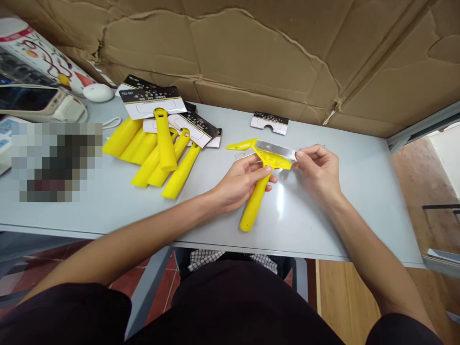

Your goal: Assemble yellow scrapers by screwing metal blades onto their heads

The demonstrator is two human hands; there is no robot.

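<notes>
My left hand point(241, 183) is wrapped around a yellow scraper point(256, 201) near its head, thumb on the front, handle pointing down toward the table edge. My right hand point(319, 167) pinches the right end of a shiny metal blade point(275, 149), which lies along the top of the scraper head. A yellow strip-like piece point(241, 144) shows just left of the head; whether it touches the scraper I cannot tell. Beneath it, a thin clear or metallic sheet point(244, 154) sticks out behind my left fingers. Behind the scraper lies a black-and-white card point(270, 123) with a notch.
Several yellow scrapers point(182, 173) with black-and-white header cards point(153, 103) are piled to the left on the grey table point(215, 230). Beyond them sit a white mouse point(98, 92), a handheld device point(39, 103) and a patterned cylinder point(46, 57). A cardboard wall point(230, 57) closes the back.
</notes>
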